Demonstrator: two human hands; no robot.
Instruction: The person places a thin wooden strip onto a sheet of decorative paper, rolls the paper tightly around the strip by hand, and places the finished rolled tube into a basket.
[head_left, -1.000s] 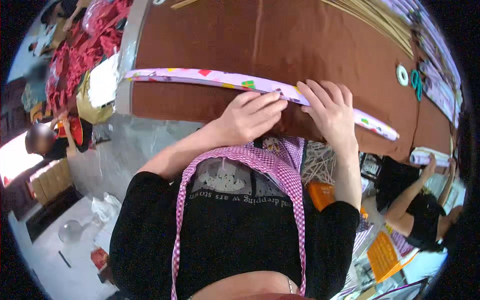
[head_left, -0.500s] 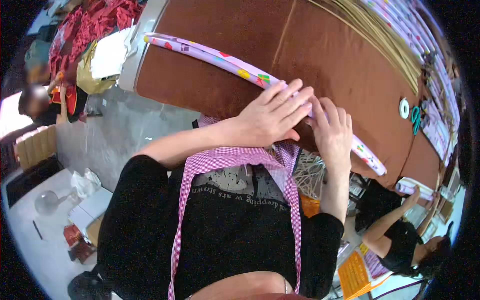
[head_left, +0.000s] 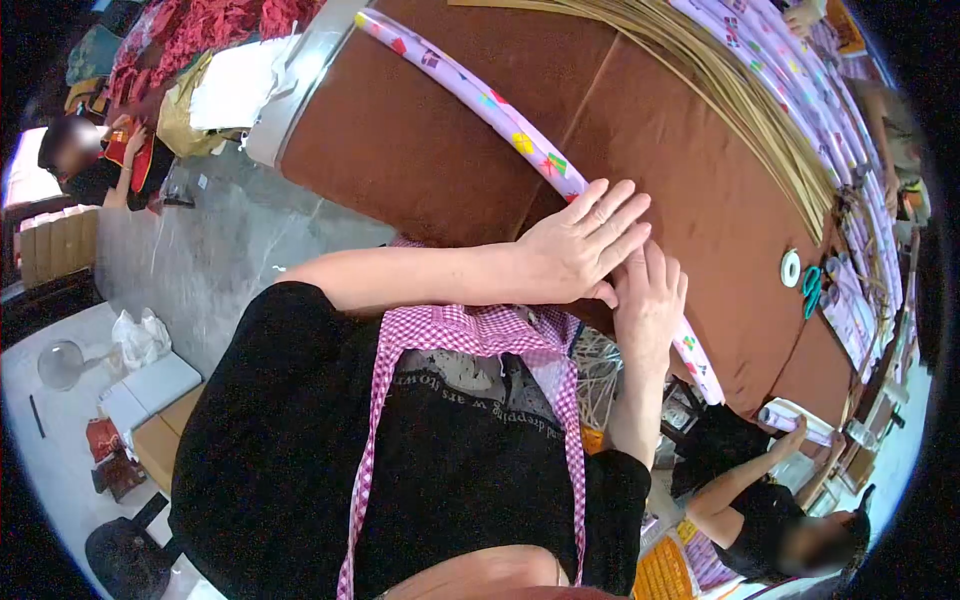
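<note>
A long, thin roll of lilac patterned paper (head_left: 485,108) lies slantwise across the brown table. Its print shows bright shapes in red, yellow and green. My left hand (head_left: 583,243) presses on the middle of the roll with its fingers stretched out flat. Right beside it, my right hand (head_left: 648,300) rests on the roll's nearer part, fingers extended and palm down. Under both hands the paper is hidden. The near end of the roll sticks out past my right hand.
The brown tabletop (head_left: 400,140) carries thin tan strips (head_left: 740,100) and several finished-looking lilac rolls (head_left: 790,80) along its far side. A white tape roll (head_left: 790,268) and teal scissors (head_left: 811,290) lie to the right. Co-workers sit at left (head_left: 100,165) and lower right (head_left: 790,525).
The roll has turned over on the table and looks more tightly closed, its loose edge no longer showing. Both hands have stayed flat on it. The whole view has shifted with my head.
</note>
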